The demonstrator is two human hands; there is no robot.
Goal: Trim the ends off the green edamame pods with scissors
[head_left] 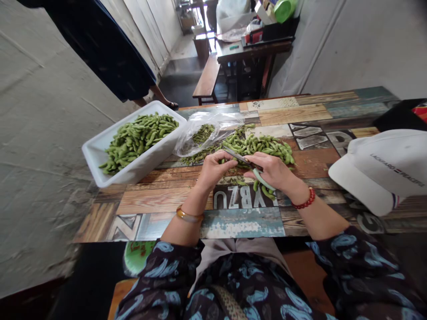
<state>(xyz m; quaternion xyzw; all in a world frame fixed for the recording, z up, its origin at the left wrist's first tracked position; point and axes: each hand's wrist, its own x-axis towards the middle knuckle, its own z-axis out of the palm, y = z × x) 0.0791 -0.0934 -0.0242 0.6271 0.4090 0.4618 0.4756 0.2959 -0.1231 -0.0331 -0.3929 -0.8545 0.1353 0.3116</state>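
My right hand (271, 170) is closed around scissors (263, 178) with a pale green handle, their blades pointing left toward my other hand. Thumb and fingers of my left hand (216, 168) are pinched together close to the blades; a bit of green shows between them, apparently a soybean pod mostly hidden by the fingers. Just beyond both hands lies a pile of green soybean pods (267, 146) on the table. A few loose pods (265, 192) rest under my right hand. Small green trimmings (196, 156) are scattered to the left of the pile.
A white plastic tub (160, 160) heaped with pods stands at the left. Beside it lies a clear plastic bag (187, 140) with trimmings. A white cap (383, 164) sits on the patterned table (160, 200) at right. A person in dark clothing (100, 49) stands beyond, near a bench (207, 78).
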